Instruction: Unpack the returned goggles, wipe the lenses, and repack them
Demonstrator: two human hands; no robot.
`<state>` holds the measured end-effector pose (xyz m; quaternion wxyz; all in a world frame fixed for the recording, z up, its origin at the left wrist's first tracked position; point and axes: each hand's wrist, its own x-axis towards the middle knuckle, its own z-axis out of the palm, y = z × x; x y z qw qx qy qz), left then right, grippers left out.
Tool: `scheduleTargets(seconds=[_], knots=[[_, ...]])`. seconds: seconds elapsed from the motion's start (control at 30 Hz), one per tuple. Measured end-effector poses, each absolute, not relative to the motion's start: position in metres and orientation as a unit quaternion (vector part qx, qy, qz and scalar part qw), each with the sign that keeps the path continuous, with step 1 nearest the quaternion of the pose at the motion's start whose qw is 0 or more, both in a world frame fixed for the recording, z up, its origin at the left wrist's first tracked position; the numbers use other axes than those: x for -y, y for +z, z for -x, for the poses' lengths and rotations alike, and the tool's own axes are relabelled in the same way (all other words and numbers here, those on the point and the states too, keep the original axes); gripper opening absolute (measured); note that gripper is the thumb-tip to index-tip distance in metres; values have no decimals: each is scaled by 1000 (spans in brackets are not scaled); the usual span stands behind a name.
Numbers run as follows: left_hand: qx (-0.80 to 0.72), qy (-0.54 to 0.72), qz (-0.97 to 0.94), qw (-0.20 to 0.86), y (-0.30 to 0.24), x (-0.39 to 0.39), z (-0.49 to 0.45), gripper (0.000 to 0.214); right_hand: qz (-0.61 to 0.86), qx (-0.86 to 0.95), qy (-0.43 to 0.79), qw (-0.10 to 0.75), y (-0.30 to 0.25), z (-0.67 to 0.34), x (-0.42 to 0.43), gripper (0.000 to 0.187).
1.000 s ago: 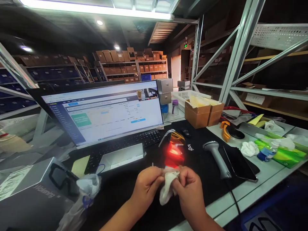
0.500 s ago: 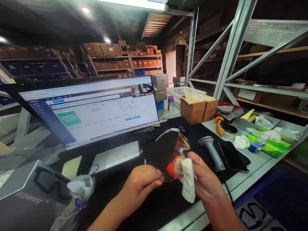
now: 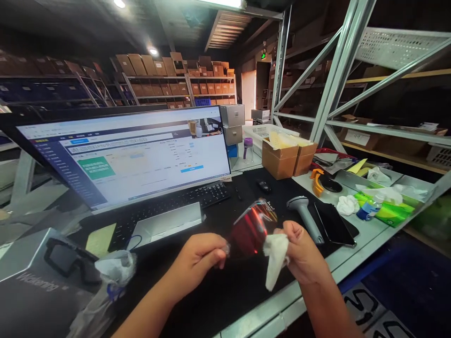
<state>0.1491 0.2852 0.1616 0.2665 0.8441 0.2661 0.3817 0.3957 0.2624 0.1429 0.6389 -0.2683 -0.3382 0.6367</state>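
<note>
My left hand (image 3: 200,256) pinches the left end of a red mirrored lens (image 3: 251,230), held just above the black desk mat (image 3: 225,291). My right hand (image 3: 299,253) grips a crumpled white cloth (image 3: 275,256) and presses it against the lens's right end. Both hands are closed. The lens is tilted and glints orange along its top edge.
A monitor (image 3: 123,155) and keyboard (image 3: 176,209) stand behind the hands. A grey barcode scanner (image 3: 303,217) and a black phone (image 3: 333,224) lie to the right. Cardboard boxes (image 3: 287,157), tissues and a green pack (image 3: 387,211) sit farther right. A grey box with black goggles (image 3: 66,258) is at the left.
The lens has been turned and lowered, so it now shows red rather than clear. My right hand with the cloth has shifted along its right end. The view has drifted slightly.
</note>
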Motion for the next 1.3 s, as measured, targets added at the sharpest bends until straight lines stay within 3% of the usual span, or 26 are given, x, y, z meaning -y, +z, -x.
scheduleTargets(seconds=[0.3,0.53,1.0,1.17,1.3], knots=[[-279,423,-832,228,171,-289,-134,54,297,285,635,654,132,-393,-257,72],[-269,406,-840,240,168,-286,-140,54,276,317,649,635,123,-372,-255,60],[-238,342,-858,300,163,-296,-138,52,195,263,746,579,155,-360,-261,62],[-256,362,-847,293,158,-298,-142,50,230,276,666,654,141,-355,-263,58],[-256,386,-841,279,156,-296,-145,48,267,346,514,738,133,-353,-259,46]])
